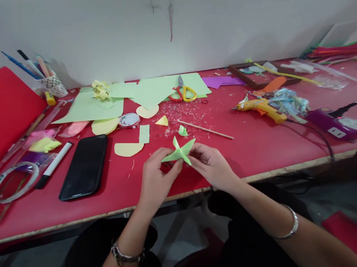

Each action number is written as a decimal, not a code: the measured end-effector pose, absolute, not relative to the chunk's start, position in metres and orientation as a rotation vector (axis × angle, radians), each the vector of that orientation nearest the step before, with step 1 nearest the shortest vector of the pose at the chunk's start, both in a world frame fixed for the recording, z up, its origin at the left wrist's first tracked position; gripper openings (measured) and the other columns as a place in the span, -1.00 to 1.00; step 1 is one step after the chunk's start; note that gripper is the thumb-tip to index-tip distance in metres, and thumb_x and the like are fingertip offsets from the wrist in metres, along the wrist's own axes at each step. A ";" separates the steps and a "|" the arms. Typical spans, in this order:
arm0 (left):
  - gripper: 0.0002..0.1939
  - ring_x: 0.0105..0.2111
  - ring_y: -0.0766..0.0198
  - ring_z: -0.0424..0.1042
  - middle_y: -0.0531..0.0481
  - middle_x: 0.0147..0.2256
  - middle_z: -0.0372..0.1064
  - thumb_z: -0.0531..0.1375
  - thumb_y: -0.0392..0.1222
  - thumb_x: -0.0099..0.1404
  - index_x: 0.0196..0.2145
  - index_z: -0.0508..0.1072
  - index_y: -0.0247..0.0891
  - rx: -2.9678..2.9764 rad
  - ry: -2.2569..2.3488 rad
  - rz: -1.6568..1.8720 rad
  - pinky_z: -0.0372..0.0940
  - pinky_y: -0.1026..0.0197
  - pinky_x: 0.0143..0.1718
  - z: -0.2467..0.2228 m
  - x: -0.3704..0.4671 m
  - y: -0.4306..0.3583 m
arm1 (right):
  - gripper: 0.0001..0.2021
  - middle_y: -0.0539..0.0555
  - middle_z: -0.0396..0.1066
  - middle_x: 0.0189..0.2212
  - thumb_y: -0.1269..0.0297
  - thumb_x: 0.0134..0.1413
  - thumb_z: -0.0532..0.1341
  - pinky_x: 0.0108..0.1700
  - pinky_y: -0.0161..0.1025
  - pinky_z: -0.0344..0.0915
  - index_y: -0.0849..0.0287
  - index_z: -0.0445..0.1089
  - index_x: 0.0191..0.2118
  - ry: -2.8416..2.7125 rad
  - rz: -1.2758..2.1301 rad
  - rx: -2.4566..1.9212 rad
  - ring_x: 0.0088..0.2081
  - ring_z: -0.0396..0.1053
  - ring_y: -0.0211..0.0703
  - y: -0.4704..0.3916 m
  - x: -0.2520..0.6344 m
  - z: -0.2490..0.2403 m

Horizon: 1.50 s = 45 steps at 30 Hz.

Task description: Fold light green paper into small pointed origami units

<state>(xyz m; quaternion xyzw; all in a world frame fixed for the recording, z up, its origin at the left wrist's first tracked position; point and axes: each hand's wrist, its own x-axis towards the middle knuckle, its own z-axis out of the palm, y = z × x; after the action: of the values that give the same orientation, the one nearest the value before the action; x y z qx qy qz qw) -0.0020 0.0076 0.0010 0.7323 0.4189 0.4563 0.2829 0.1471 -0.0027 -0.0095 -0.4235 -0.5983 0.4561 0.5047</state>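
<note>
Between both hands, just above the red table near its front edge, is a light green folded paper star with several pointed arms. My left hand pinches its left side between thumb and fingers. On the other side my right hand grips it, thumb at the lower arm and fingers curled behind. A small green rolled paper piece lies just beyond the star. Past it are a thin wooden stick and a small yellow paper cone. Cut pale yellow paper rests left of the hands.
A black phone, a marker and a tape roll lie on the left. Scissors sit on green sheets at the back. A yellow glue gun and a purple box with cables occupy the right.
</note>
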 end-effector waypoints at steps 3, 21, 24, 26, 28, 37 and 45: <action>-0.89 -0.40 0.33 0.34 0.03 -0.40 0.38 0.13 -0.26 0.13 -0.33 0.35 -0.29 1.922 1.118 1.196 0.24 0.33 -0.37 0.002 -0.003 0.008 | -0.88 0.04 0.38 -0.41 0.28 0.03 0.13 -0.26 -0.27 0.28 0.18 0.31 -0.30 -1.503 1.078 -1.022 -0.35 0.34 -0.24 -0.003 0.147 -0.010; -0.81 -0.48 0.32 0.32 0.01 -0.48 0.36 0.03 -0.20 0.21 -0.43 0.40 -0.30 1.837 1.027 1.004 0.23 0.32 -0.42 0.005 -0.003 0.008 | -0.92 -0.03 0.37 -0.43 0.34 -0.08 0.22 -0.26 -0.31 0.28 0.14 0.31 -0.39 -1.353 1.054 -1.014 -0.35 0.35 -0.28 -0.006 0.147 -0.004; -0.60 -0.45 0.29 0.33 0.01 -0.54 0.33 -0.13 -0.08 0.32 -0.46 0.39 -0.29 1.759 1.072 1.007 0.23 0.28 -0.34 0.006 -0.004 0.006 | -0.93 -0.04 0.36 -0.47 0.34 -0.07 0.23 -0.30 -0.31 0.28 0.15 0.31 -0.41 -1.355 1.044 -1.031 -0.40 0.33 -0.30 -0.006 0.148 -0.005; -0.56 -0.45 0.30 0.33 0.01 -0.54 0.33 -0.18 -0.05 0.33 -0.46 0.38 -0.28 1.738 1.032 1.009 0.22 0.29 -0.32 0.007 -0.005 0.005 | -0.93 -0.03 0.35 -0.48 0.33 -0.07 0.22 -0.30 -0.30 0.28 0.16 0.31 -0.42 -1.368 1.042 -1.039 -0.41 0.32 -0.29 -0.006 0.149 -0.006; -0.61 -0.49 0.33 0.29 0.03 -0.54 0.30 -0.11 -0.04 0.31 -0.47 0.36 -0.28 1.765 0.978 0.969 0.20 0.32 -0.41 0.007 -0.005 0.006 | -0.93 -0.02 0.35 -0.48 0.31 -0.06 0.22 -0.30 -0.28 0.29 0.17 0.31 -0.42 -1.392 1.043 -1.033 -0.40 0.32 -0.28 -0.006 0.148 -0.007; -0.66 -0.63 0.43 0.07 0.14 -0.63 0.05 -0.05 -0.05 0.29 -0.55 0.22 -0.28 1.745 1.031 0.900 0.01 0.38 -0.61 0.006 -0.003 0.007 | -0.92 -0.05 0.30 -0.47 0.32 -0.06 0.21 -0.43 -0.33 0.33 0.13 0.30 -0.38 -1.375 1.145 -0.993 -0.50 0.32 -0.34 -0.008 0.146 -0.004; -0.68 -0.61 0.43 0.12 0.13 -0.62 0.10 -0.07 -0.09 0.31 -0.54 0.21 -0.28 1.805 1.066 0.901 0.05 0.38 -0.58 0.004 -0.003 0.008 | -0.85 -0.07 0.33 -0.58 0.28 -0.13 0.26 -0.42 -0.34 0.32 0.18 0.32 -0.39 -1.286 1.169 -1.083 -0.54 0.34 -0.34 -0.006 0.148 -0.006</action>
<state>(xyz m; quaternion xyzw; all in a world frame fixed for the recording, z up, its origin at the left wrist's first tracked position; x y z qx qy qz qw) -0.0035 0.0075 0.0044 0.7191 0.4247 0.3588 0.4169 0.1476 -0.0060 -0.0060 -0.4518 -0.5363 0.4875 0.5202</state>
